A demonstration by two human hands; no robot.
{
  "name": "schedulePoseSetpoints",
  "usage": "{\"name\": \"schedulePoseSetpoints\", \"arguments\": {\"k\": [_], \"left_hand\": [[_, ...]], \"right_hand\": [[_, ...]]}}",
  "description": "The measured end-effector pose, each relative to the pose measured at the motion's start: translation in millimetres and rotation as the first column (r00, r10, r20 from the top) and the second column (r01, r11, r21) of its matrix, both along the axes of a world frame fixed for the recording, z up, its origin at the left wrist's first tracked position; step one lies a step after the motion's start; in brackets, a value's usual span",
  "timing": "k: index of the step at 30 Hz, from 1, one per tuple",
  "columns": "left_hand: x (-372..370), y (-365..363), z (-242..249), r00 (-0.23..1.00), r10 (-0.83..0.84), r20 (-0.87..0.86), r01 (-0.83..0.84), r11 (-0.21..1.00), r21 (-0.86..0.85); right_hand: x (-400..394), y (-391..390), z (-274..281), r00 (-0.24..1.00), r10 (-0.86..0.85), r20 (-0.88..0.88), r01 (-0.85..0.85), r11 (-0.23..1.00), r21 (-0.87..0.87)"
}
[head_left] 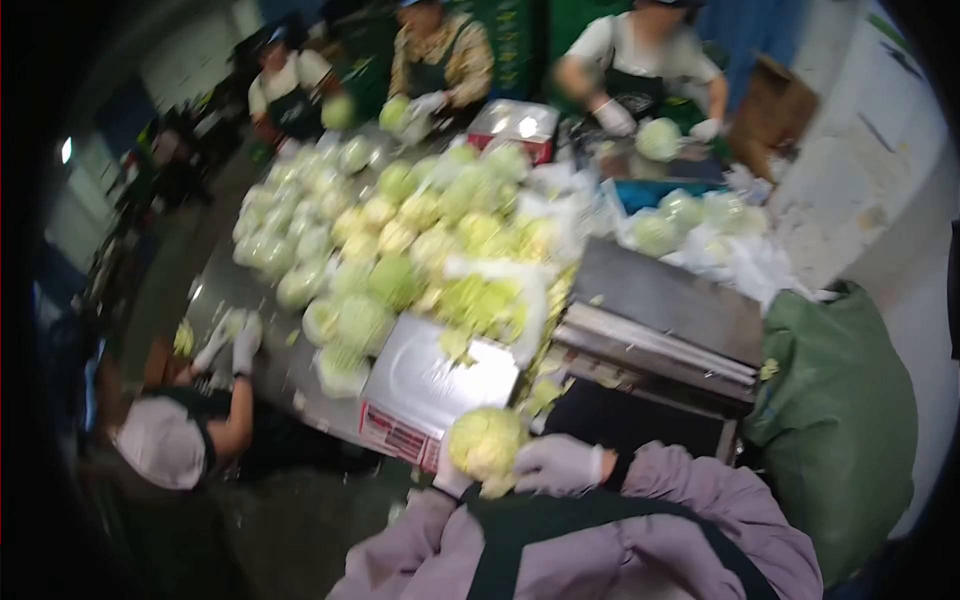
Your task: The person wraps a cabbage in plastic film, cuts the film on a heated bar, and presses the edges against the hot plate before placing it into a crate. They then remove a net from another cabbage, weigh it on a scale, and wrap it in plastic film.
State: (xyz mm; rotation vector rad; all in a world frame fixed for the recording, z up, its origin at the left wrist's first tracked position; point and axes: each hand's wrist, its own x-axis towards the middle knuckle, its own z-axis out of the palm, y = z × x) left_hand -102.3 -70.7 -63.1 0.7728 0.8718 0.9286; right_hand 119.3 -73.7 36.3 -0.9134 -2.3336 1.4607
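Observation:
A pale yellow-green cabbage is held between my two gloved hands, close to my dark apron. My left hand lies against its left side, partly hidden behind it, with the fingers wrapped round. On its right side, my right hand presses with bent fingers. Just beyond the cabbage stands a scale with a shiny metal top and a red-and-white front. Loose leaves and a large heap of cabbages, many of them wrapped in film, lie behind the scale.
A metal wrapping machine with a black plate stands at the right, beside a full green sack. Across the table three people handle cabbages near another scale. A co-worker in a white cap works at the left edge.

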Motion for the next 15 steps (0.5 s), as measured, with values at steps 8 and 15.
{"name": "schedulePoseSetpoints", "arguments": {"k": [8,15], "left_hand": [[-13,2,-5,0.901,0.174,0.396,-0.107,0.977,-0.186],[-15,1,10,0.697,-0.091,0.712,0.236,0.966,-0.107]], "right_hand": [[30,46,61,0.956,-0.068,-0.284,0.022,0.987,-0.162],[23,123,85,0.494,-0.704,-0.511,0.712,0.664,-0.227]]}}
